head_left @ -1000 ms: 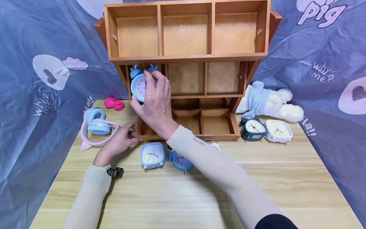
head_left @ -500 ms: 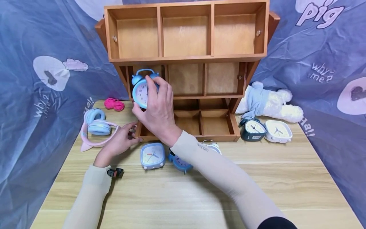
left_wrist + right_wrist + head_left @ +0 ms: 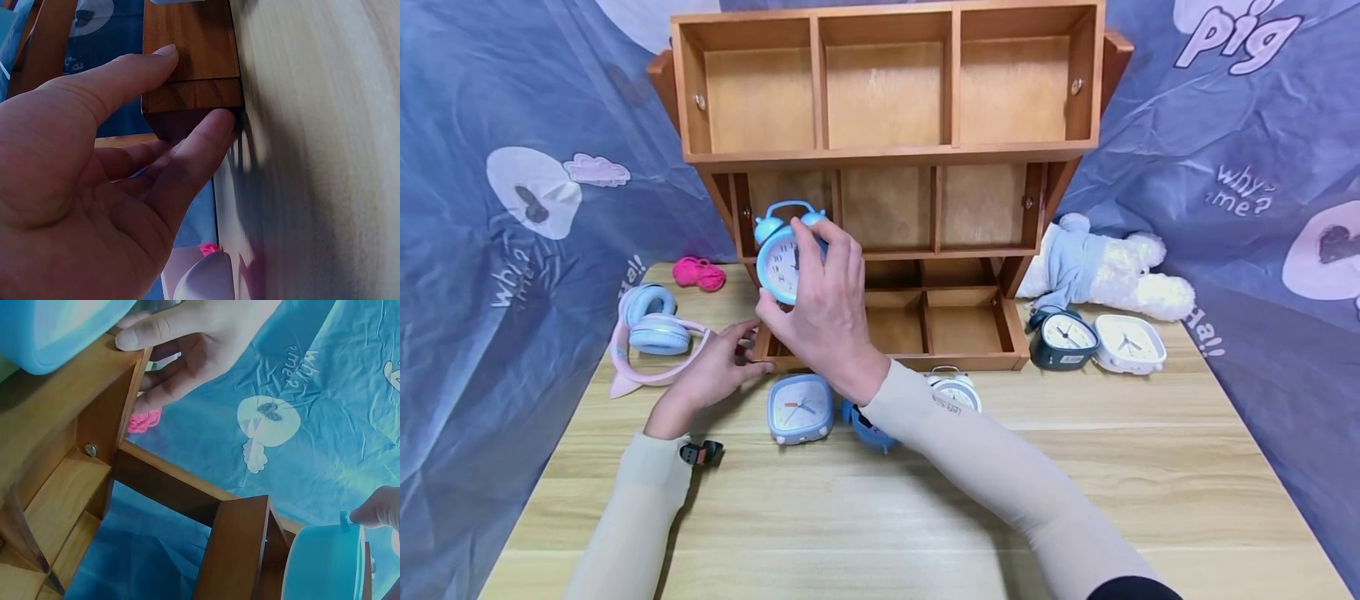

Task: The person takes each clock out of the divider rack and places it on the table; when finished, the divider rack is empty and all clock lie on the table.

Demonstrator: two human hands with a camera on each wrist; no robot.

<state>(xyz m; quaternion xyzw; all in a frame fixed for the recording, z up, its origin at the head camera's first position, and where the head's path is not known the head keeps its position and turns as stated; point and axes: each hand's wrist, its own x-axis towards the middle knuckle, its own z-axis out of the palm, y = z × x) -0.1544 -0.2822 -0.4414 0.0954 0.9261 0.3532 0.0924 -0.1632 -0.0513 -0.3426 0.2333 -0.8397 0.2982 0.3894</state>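
Observation:
My right hand (image 3: 827,312) holds a light blue twin-bell alarm clock (image 3: 777,271), with thumb and fingers about its rim. The clock is upright, handle on top, in front of the left middle compartment of a tiered wooden organizer (image 3: 887,154). In the right wrist view the clock's smooth blue back (image 3: 322,562) shows, with the thumb at a small foot. My left hand (image 3: 718,367) grips the front left corner of the bottom wooden tray (image 3: 194,56). Its thumb lies on the front face and its fingers on the side.
On the table (image 3: 820,525) before the organizer stand a square blue clock (image 3: 801,408), a darker blue clock (image 3: 868,429) and a white bell clock (image 3: 955,390). Left are headphones (image 3: 658,333) and pink yarn (image 3: 698,272); right, a dark green clock (image 3: 1066,340), white clock (image 3: 1130,343) and plush toy (image 3: 1097,267).
My right hand has drawn the blue alarm clock down, slightly right and out from the left middle compartment. The left hand has stayed at the tray corner.

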